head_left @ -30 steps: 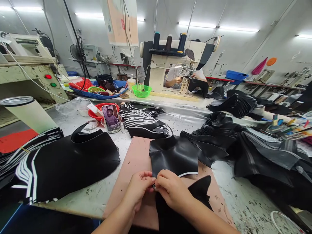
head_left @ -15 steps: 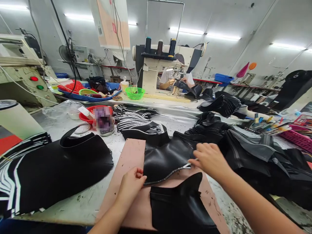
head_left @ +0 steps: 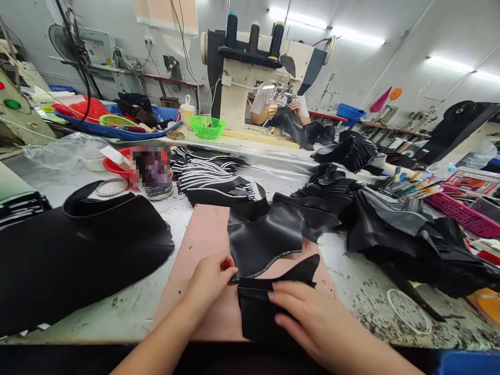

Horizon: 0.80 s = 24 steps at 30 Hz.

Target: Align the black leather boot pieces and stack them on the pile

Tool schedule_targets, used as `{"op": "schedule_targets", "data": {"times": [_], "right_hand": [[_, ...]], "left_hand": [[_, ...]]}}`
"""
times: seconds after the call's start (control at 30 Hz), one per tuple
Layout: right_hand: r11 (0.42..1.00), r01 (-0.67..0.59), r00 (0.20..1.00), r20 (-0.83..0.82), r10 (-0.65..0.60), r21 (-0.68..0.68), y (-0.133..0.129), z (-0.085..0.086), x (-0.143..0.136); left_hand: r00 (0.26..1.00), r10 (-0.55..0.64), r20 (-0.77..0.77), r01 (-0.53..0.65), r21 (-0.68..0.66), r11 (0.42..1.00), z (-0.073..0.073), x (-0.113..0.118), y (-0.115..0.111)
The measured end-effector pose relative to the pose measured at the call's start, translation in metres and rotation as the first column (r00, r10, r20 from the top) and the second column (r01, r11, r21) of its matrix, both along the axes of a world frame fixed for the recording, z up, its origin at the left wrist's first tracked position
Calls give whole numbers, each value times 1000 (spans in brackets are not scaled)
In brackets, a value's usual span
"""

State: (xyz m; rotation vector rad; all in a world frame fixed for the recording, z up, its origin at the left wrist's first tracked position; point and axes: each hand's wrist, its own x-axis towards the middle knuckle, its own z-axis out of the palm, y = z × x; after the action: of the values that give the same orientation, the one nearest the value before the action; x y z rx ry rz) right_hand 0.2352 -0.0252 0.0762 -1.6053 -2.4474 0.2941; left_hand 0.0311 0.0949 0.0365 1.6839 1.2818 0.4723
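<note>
A black leather shoe-upper piece (head_left: 269, 234) lies on a pinkish board (head_left: 207, 229), with a thin, light-marked band along its curved lower edge. At its lower left corner, my left hand (head_left: 213, 273) is closed, thumb and forefinger pinching the leather. Closer to me lies a second black leather piece (head_left: 255, 310), partly hidden under my right hand (head_left: 308, 317). That hand is slightly blurred, its fingers stretched out and thumb apart, over the second piece; whether it touches the leather I cannot tell.
Black pieces with white edges (head_left: 213, 179) lie behind the board. More dark leather (head_left: 394, 234) is heaped at right, near a magenta basket (head_left: 461, 211). A large black piece (head_left: 97, 250) lies left. Across the bench, a person (head_left: 260, 107) handles leather at a sewing machine (head_left: 234, 94).
My right hand has left the white strip at the upper piece's right end and come down and nearer, over the second piece. My left hand keeps its pinch. The view has tilted downward.
</note>
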Motion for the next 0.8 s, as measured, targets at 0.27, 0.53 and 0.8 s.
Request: {"op": "schedule_targets", "data": {"times": [0.27,0.53,0.8], "right_hand": [[968,-129,988,58,144,-216,47,-5,-27],[938,-193,973,64,219,-287,74,-4,-28],[906,-213,975,-14,224,-365,86,-8,-22]], "left_hand": [[990,-50,-134,70,152,986,-3,-3,-11],[972,-118,-205,220,595,773,-8,-27,-44],[877,-105,-468,480,848,224,-26,-36,-59]]}}
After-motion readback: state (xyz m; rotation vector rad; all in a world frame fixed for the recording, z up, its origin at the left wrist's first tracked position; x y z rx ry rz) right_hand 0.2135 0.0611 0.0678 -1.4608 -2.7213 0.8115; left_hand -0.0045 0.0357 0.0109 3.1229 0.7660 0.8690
